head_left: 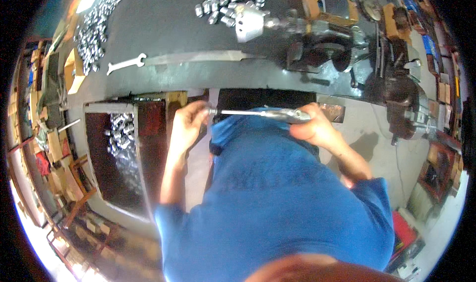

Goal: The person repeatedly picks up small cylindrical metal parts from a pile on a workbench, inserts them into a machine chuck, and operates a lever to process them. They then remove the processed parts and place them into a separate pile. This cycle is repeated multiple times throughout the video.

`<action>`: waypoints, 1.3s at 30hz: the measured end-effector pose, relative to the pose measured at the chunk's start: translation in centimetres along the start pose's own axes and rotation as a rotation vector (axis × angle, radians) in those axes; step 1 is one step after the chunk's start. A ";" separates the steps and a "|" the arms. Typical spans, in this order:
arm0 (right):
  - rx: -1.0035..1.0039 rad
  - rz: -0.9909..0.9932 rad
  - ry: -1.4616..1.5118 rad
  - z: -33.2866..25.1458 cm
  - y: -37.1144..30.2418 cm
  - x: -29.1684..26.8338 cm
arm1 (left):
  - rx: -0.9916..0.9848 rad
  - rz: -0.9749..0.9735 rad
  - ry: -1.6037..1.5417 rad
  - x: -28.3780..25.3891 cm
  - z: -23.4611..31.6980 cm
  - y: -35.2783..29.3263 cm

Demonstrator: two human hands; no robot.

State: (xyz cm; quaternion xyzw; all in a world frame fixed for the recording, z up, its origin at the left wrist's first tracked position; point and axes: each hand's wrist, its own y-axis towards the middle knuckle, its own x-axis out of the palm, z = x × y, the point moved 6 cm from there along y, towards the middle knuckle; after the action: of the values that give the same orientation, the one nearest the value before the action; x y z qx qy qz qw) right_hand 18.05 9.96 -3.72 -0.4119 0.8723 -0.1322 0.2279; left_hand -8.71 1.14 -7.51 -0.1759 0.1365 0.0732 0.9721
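Both hands are closed on one long metal tool [258,114] that lies level across the middle of the frame, just below the edge of the dark workbench [173,24]. At its left end the left hand [187,125] pinches the thin shaft with the fingertips. At its right end the right hand [315,128] wraps around the thicker handle. The hands are well apart, with the bright shaft between them, above the person's blue shirt [277,207].

At the left of the frame a dark box [148,133] holds small shiny metal parts [120,133]. On the bench at upper left lies a flat wrench [126,63]. More metal parts [229,1] are piled at the top centre. At right stands a dark vise [406,103].
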 end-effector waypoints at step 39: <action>-0.539 0.710 -1.210 -3.9 7.2 -22.1 | 0.186 -0.097 -0.725 2.3 9.0 1.0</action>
State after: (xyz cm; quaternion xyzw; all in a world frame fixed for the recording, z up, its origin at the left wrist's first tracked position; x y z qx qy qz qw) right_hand 23.63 31.89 3.02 -0.1480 0.6773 0.4170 0.5879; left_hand -4.53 5.54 -0.38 -0.0556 -0.2189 0.0719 0.9715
